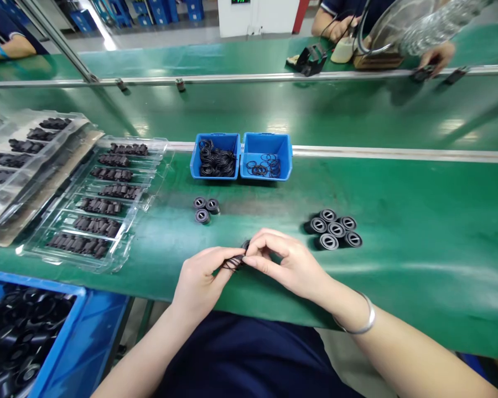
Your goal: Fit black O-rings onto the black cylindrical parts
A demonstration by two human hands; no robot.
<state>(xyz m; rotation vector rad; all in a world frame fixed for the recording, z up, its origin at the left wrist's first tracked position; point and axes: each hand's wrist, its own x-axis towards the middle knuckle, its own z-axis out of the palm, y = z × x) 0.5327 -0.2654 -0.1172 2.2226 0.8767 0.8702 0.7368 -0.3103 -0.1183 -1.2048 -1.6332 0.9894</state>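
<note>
My left hand [203,276] is closed on several thin black rubber rings [232,262], pinched between thumb and fingers. Fingertips of my right hand [284,260] meet them from the right, closed over the edge of a small black part [245,244] that is mostly hidden. Beyond my hands stand three black cylindrical parts [202,215] with slotted tops. To the right is a cluster of several similar black cylinders [336,229]. Farther back, one blue bin [214,176] holds a heap of black rings, and the blue bin [288,160] beside it holds fewer.
Clear plastic trays [122,257] with rows of black parts lie at the left. A large blue crate [81,298] of black parts stands at the lower left. Across the green bench [419,221], a metal rail [240,80] runs sideways; other people work behind it.
</note>
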